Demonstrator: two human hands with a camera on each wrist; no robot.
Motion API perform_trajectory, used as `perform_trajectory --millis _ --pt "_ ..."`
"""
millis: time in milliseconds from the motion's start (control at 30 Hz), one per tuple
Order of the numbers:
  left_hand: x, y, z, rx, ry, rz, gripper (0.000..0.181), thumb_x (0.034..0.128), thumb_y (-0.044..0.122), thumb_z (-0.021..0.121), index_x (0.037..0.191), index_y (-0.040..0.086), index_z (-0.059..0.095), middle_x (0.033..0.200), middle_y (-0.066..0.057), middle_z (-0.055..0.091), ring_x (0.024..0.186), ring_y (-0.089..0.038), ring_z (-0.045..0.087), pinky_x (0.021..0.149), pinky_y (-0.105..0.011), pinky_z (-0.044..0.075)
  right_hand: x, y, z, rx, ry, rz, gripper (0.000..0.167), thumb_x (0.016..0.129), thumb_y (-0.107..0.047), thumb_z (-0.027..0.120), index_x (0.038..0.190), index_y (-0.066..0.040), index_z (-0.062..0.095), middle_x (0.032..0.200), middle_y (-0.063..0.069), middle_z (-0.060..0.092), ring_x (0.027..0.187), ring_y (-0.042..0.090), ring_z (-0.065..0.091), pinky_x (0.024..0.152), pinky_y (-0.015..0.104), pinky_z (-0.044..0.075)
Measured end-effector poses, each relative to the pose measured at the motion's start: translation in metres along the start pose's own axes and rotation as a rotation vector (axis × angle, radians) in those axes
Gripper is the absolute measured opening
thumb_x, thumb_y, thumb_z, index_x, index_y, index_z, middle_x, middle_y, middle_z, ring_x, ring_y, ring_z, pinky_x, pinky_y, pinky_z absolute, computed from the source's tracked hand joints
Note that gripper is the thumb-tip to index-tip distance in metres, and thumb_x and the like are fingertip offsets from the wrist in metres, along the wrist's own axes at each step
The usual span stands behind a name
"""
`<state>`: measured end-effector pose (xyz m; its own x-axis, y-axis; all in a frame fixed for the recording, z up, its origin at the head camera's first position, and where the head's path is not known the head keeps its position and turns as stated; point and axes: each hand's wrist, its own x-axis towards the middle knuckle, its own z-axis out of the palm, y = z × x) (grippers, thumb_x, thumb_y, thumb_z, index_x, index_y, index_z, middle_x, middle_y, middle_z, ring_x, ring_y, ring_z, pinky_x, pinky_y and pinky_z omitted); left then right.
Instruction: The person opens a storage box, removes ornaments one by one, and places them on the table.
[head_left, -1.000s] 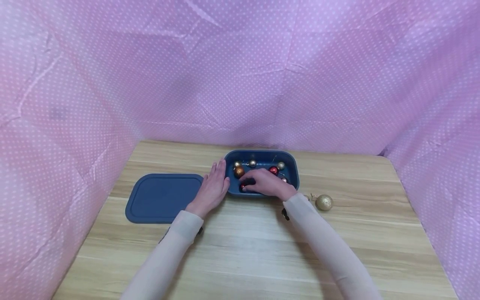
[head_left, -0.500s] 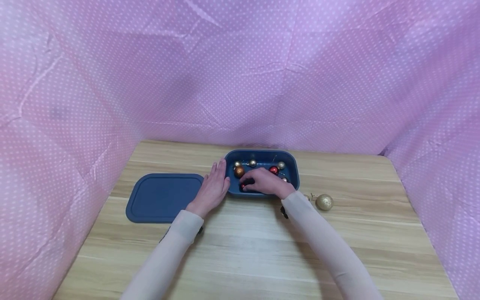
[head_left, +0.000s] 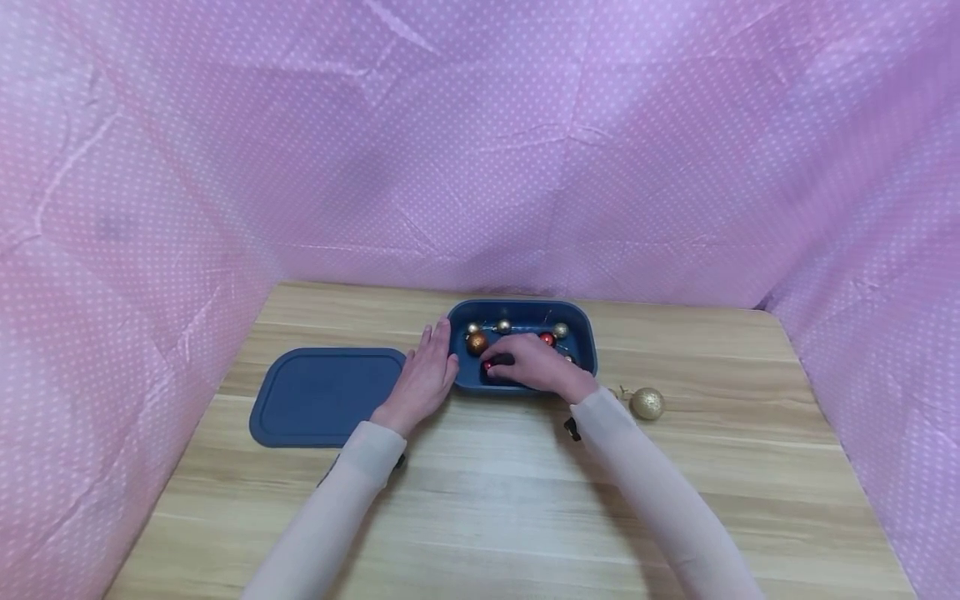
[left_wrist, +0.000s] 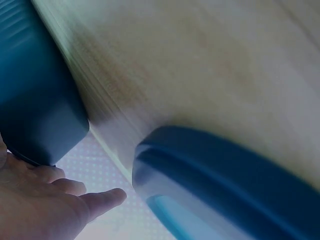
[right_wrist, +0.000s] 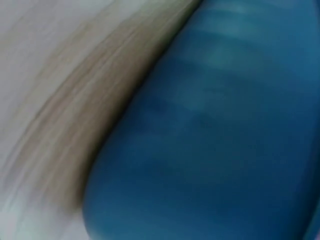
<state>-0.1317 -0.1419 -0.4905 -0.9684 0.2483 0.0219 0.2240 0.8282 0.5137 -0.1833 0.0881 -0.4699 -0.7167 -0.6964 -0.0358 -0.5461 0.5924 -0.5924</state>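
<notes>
A dark blue box (head_left: 585, 333) holds several small baubles. Inside it, my right hand (head_left: 528, 362) pinches a small red bauble (head_left: 487, 366) between thumb and fingertips. An orange-brown bauble (head_left: 477, 343) lies left of those fingers, with gold baubles behind it and another red bauble (head_left: 547, 339) to the right. With straight fingers, my left hand (head_left: 426, 379) rests against the box's left end; the left wrist view shows its fingers by the box wall (left_wrist: 45, 95). The right wrist view shows the box's outer side (right_wrist: 200, 130), and the right hand is out of sight there.
A flat blue lid (head_left: 326, 396) lies on the wooden table (head_left: 480, 500) left of the box, partly behind the left hand. A larger glittery gold bauble (head_left: 647, 404) sits right of the right wrist. Pink dotted cloth (head_left: 525, 167) hangs around the table's back and sides.
The red bauble at my right fingertips has shifted up slightly, and the right hand has moved a little with it. My left hand keeps its place against the box.
</notes>
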Motion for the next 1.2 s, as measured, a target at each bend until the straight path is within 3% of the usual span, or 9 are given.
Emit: perform_trajectory --millis 600,1033,1200 --pt "0.001 0.000 -0.001 0.007 0.010 0.010 0.065 0.1114 0.023 0.040 0.165 0.000 0.011 0.172 -0.014 0.015 0.157 -0.038 0.013 0.117 -0.070 0.022 -0.039 -0.007 -0.016 0.037 0.251 -0.038 0.030 0.098 -0.026 0.074 0.123 -0.010 0.076 0.123 0.002 0.074 0.121 0.023 0.066 0.104 0.046 0.051" --pt "0.000 0.001 -0.003 0.002 0.000 0.006 0.065 0.1115 0.022 0.040 0.165 0.000 0.010 0.172 -0.014 0.014 0.158 -0.038 0.012 0.117 -0.070 0.021 -0.062 -0.009 -0.028 0.048 0.363 -0.045 0.030 0.096 -0.027 0.077 0.123 -0.012 0.077 0.122 0.001 0.074 0.116 0.023 0.065 0.094 0.048 0.055" --pt "0.000 0.002 -0.004 0.001 -0.003 0.003 0.065 0.1116 0.021 0.040 0.165 0.000 0.010 0.172 -0.014 0.014 0.157 -0.038 0.013 0.117 -0.070 0.021 -0.071 -0.011 -0.033 0.053 0.399 -0.045 0.032 0.096 -0.026 0.077 0.124 -0.010 0.076 0.122 0.003 0.074 0.118 0.023 0.065 0.100 0.047 0.052"
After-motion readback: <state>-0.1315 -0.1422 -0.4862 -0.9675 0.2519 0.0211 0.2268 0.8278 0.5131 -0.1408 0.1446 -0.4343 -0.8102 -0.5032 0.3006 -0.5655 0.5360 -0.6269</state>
